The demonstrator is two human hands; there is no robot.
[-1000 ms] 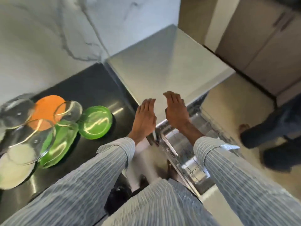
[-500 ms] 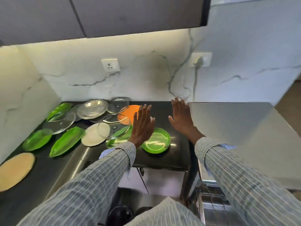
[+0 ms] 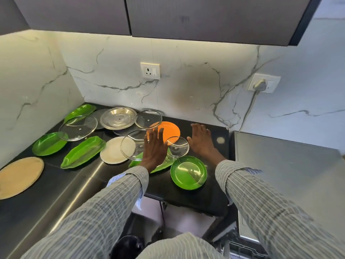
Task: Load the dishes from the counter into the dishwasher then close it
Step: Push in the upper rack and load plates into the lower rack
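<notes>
Round green plate (image 3: 188, 172) just right of left hand (image 3: 155, 148)

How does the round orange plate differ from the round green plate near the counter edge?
The round orange plate is partly covered by glass lids and the left hand; the round green plate lies fully in view. The orange one sits nearer the wall, the green one nearer the counter's front edge. Both are round and lie flat.

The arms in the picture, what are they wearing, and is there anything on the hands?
Both arms wear long, loose shirt sleeves of pale grey cloth with thin darker stripes. The left sleeve shows a light blue lining at its cuff, and so does the right sleeve. The left hand and the right hand are bare: no gloves or watch show.
</notes>
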